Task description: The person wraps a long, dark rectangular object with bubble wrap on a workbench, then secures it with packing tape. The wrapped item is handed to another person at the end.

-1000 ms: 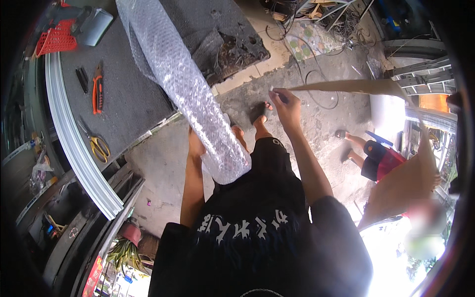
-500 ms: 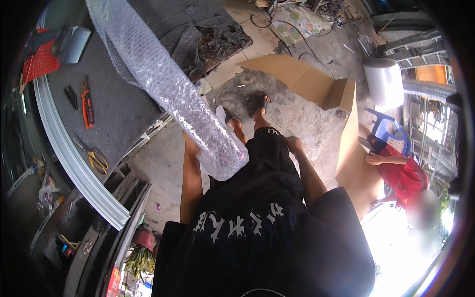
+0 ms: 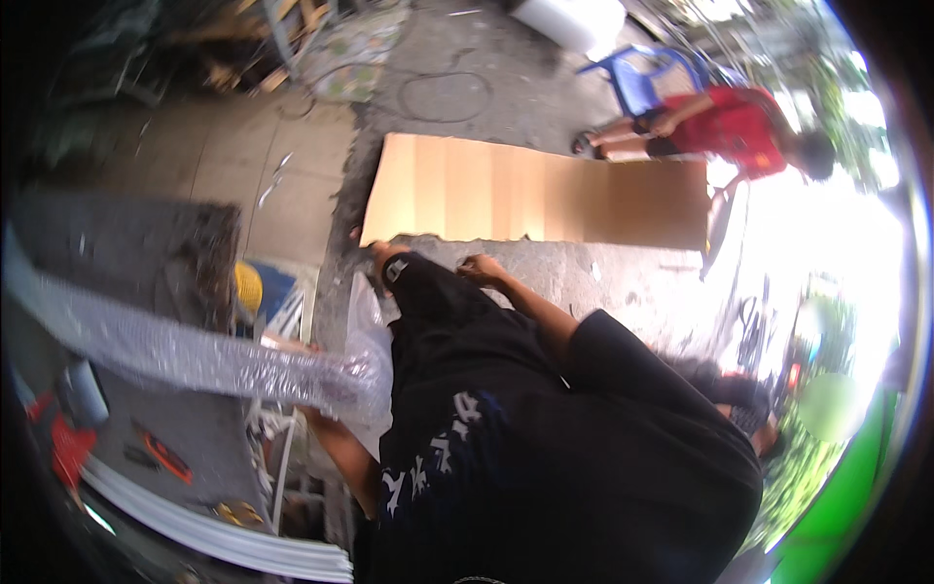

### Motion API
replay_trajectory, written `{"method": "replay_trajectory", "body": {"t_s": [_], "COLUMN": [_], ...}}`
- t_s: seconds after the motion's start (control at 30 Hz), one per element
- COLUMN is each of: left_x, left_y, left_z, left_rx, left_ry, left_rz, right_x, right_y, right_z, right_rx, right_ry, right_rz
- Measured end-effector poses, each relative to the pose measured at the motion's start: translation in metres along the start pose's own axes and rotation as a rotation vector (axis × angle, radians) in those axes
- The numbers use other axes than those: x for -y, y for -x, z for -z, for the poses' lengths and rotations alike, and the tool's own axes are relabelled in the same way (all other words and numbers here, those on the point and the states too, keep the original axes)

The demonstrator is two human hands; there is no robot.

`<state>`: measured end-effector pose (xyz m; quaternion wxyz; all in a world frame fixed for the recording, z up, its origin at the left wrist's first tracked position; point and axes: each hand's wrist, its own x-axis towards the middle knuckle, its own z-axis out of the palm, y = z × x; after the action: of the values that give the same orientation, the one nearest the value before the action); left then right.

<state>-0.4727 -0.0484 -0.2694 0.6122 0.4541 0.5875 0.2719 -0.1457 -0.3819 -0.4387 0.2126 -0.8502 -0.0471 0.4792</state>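
Observation:
A long bundle in bubble wrap (image 3: 224, 368) slants from the far left to my body, its near end against my shirt. My left hand (image 3: 292, 344) is mostly hidden by it, with the forearm passing underneath and a bit of the hand showing at the wrap's upper edge; it appears closed on the bundle. Beside my thigh, my right hand (image 3: 481, 270) hangs with loosely curled fingers and no object visible in it. Just beyond that hand a long brown cardboard sheet (image 3: 525, 195) lies crosswise, creased across its width.
A person in a red shirt (image 3: 730, 127) is by the cardboard's right end, near a blue plastic chair (image 3: 632, 83). On the dark-topped bench (image 3: 204, 428) lie orange-handled pliers (image 3: 167, 457) and scissors (image 3: 236, 513). Pale metal profiles (image 3: 224, 540) run along its edge. A cable (image 3: 443, 97) loops on the floor.
My view has swung to the right, and the bundle now lies more level across the left side. The cardboard, which stood bent upright, now looks flatter. My right hand stays near my thigh.

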Motion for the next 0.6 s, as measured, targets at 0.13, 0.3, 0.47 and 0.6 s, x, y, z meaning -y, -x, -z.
{"method": "replay_trajectory", "body": {"t_s": [0.13,0.3,0.47,0.6], "left_x": [-0.02,-0.029,-0.034,-0.036], "left_y": [0.002,-0.003,-0.006,-0.005], "left_z": [-0.017,-0.032,-0.03,-0.022], "left_rx": [0.016,0.073,0.092,0.073], "left_ry": [0.045,0.098,0.114,0.11], "left_rz": [0.084,0.149,0.182,0.199], "right_x": [0.017,0.045,0.057,0.046], "right_y": [-0.019,-0.036,-0.027,0.0], "right_z": [-0.004,0.006,0.018,0.021], "right_rx": [0.056,0.038,-0.073,-0.091], "right_ry": [0.012,-0.013,-0.124,0.04], "right_rz": [-0.014,0.045,0.112,0.049]}}
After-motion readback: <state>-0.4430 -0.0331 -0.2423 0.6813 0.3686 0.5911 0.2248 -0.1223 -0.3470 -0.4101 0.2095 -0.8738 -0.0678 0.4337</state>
